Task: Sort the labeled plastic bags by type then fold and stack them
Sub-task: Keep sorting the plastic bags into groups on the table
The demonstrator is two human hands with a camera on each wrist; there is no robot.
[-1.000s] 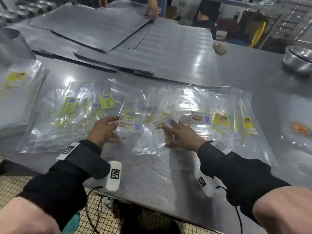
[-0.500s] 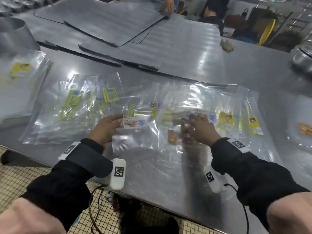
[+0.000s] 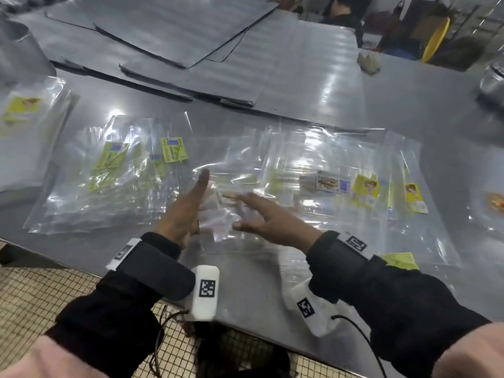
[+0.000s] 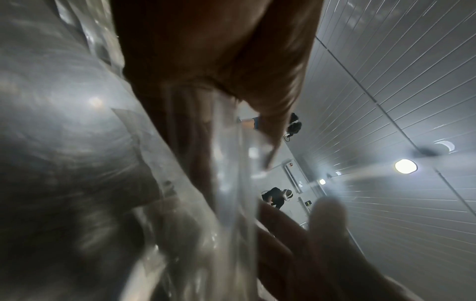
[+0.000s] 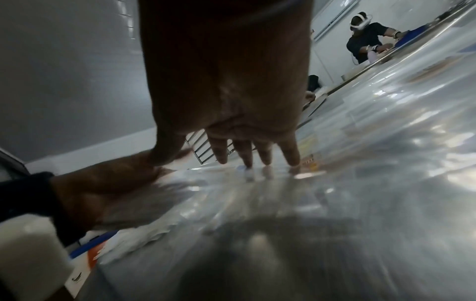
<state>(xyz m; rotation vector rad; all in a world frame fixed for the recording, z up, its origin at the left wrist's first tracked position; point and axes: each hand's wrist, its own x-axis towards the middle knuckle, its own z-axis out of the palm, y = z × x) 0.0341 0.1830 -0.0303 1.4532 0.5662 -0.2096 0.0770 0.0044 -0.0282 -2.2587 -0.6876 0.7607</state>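
Observation:
Clear plastic bags with printed labels lie spread over the steel table. A pile with green labels sits to the left. To the right is a pile with a blue-and-white label and yellow labels. Between them lies a crumpled clear bag. My left hand stands on edge at its left side, thumb up and fingers straight; plastic runs along the palm. My right hand lies spread flat on the bag, its fingertips touching the film.
A bag stack lies at far left beside a metal pot. Grey sheets cover the back of the table. A metal bowl and a rag sit at back right. Another person stands beyond. The table's front edge is near my wrists.
My left hand has let go of the labelled bag it pinched and straightened out. My right hand has slid left from the right pile, so both hands now meet at the middle bag.

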